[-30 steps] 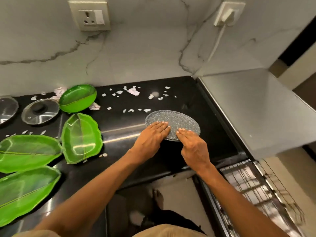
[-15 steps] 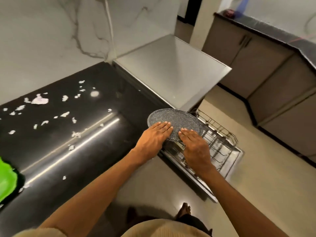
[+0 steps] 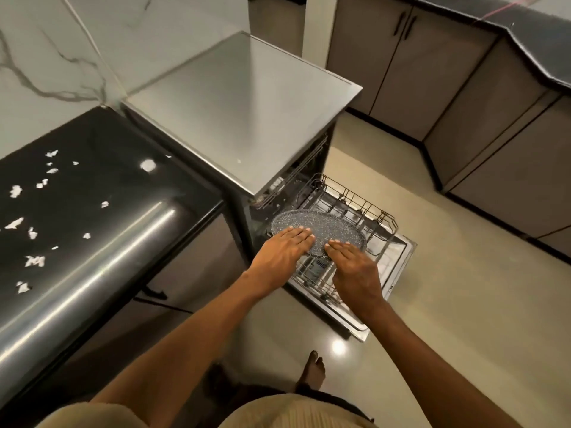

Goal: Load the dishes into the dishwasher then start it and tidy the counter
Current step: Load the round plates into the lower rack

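Head view: you hold the plate (image 3: 318,230) flat over the dishwasher's pulled-out rack (image 3: 355,205).

Your left hand (image 3: 279,250) and right hand (image 3: 355,267) lie on the plate's near edge with fingers straight on top; whether thumbs curl beneath, you cannot tell. The grey speckled plate hangs above the rack, whose wire slots show no dishes. The dishwasher (image 3: 241,112) stands beside the black counter (image 3: 92,211), where white scraps (image 3: 34,261) lie scattered. No writing can be read anywhere.
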Tool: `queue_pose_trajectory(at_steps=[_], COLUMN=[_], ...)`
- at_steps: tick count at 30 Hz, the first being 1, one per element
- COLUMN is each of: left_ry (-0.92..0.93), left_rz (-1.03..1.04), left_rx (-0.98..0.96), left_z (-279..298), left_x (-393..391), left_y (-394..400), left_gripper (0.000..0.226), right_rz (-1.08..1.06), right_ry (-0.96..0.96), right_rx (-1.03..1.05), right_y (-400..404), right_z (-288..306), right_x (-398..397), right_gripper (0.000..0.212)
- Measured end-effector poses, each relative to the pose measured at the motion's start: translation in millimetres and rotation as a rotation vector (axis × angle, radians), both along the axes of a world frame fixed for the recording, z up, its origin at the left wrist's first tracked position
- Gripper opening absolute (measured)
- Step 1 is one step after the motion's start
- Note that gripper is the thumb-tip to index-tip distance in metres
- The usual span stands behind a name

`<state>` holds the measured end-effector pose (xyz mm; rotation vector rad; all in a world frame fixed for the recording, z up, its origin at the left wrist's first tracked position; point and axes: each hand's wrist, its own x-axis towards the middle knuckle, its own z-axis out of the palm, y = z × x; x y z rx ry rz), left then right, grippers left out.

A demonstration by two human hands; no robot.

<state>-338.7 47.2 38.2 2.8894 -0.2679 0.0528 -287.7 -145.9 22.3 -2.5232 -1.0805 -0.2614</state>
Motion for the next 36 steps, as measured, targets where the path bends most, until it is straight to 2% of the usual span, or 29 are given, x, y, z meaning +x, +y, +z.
queue_pose_trajectory(at_steps=[3,7,12,23,29,36], left_ry=[0.066,0.141,0.256,0.403,0.487,0.571], left_rz=[0.005,0.031,0.024,0.042,0.042,0.104], left_rx=[0.018,0.017,0.036,-0.002,-0.022,-0.092], left_z=[-12,-27,-42,-108,-150,-208], left_x=[21,46,74,153,196,229], left_y=[-20,-38,-41,-18,-5,3], left_gripper=[0.060,0.058,0.057,0.056,0.064,0.056], right_rz=[-0.022,-0.020,-0.013,-0.079,-0.103,-0.089], right_ry=[0.075,0.196,0.311,0.489,0.596,0.702], right_rx=[-0.013,-0.036,-0.067,-0.207,-0.282,-0.330], right_y=[-21,-39,-42,-11,4,11], right_z=[-14,-31,-51,-110,-134,-178], right_x=[15,37,57,124,166,208], right_gripper=[0.049,0.044,0.057,0.054,0.056,0.052])
